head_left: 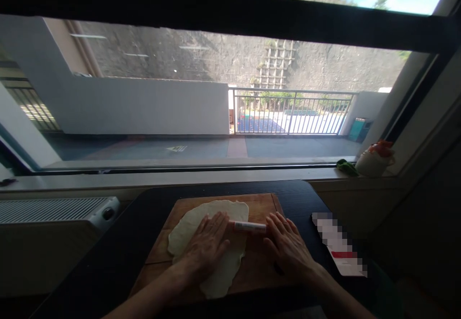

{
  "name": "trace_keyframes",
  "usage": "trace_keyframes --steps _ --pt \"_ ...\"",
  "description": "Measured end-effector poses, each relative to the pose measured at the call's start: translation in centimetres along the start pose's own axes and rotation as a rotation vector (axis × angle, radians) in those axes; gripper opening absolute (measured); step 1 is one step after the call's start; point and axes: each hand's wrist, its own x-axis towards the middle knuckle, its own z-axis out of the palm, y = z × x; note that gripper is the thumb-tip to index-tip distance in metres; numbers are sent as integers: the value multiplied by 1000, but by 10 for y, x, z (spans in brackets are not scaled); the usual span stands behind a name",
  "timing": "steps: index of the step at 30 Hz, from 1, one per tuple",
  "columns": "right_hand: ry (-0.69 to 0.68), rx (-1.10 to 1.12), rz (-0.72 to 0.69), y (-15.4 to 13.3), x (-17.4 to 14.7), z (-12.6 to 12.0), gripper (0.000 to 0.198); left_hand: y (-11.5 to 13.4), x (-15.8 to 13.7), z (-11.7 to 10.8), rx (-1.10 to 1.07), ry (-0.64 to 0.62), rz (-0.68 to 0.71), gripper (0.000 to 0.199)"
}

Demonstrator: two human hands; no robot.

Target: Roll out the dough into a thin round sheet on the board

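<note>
A thin, pale sheet of rolled dough [227, 266] with uneven edges lies over the left and middle of a wooden board [261, 266]. Across the dough's right side runs a short rolling pin [249, 227] with a printed label around its middle. My left hand [211, 242] rests flat on the pin's left part, above the dough, fingers stretched forward. Over the pin's right end lies my right hand [288, 244], its fingers extended and slightly apart. Both palms cover the pin's ends, so only the labelled middle shows.
The board sits on a dark table [118, 256]. A blurred pink-and-white packet [340, 247] lies on its right side. Behind is a windowsill [216, 177] with a white pot [372, 164] and something green. A radiator [65, 211] stands at left.
</note>
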Motion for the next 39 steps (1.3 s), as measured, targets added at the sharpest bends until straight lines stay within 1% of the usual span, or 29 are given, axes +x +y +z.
trace_keyframes --steps 2,3,5,8,10,12,16,18,20,22,25,27,28,31,33,35,37,39 --pt "-8 1 -19 4 -5 2 56 1 -6 -3 -28 -36 20 60" --pt "-3 -6 2 6 0 3 56 1 -2 -4 -40 -54 5 60" --pt "24 -36 77 10 21 4 59 0 23 -7 -53 -81 -63 59" --pt "74 -78 205 15 62 5 58 -3 73 -9 -42 -119 -193 58" --pt "99 -86 244 17 77 6 56 -4 94 -9 -33 -151 -231 58" --pt "125 -92 228 18 76 8 55 -6 98 -9 -51 -184 -221 60" --pt "171 -103 139 18 56 13 52 -12 77 -12 -148 -239 -140 67" --pt "184 -101 140 19 57 14 50 -16 78 -13 -156 -263 -115 72" --pt "190 -91 185 23 72 12 49 -21 93 -12 -132 -298 -120 77" --pt "188 -76 239 28 93 9 46 -27 116 -7 -106 -313 -145 79" --pt "182 -55 298 34 114 3 43 -31 142 1 -73 -291 -220 71" --pt "184 -53 287 34 111 1 43 -32 145 7 -54 -267 -251 66" --pt "189 -58 259 32 106 2 43 -32 142 9 -48 -256 -251 64" --pt "208 -82 151 28 87 5 44 -31 130 13 -44 -204 -194 64" --pt "197 -79 141 29 85 7 44 -31 130 13 -41 -188 -188 62" --pt "152 -54 186 34 98 7 45 -32 140 12 -38 -211 -230 60" --pt "94 -23 236 41 118 6 44 -35 155 11 -47 -246 -283 58" --pt "75 -11 253 47 135 4 43 -37 167 10 -61 -253 -322 58"
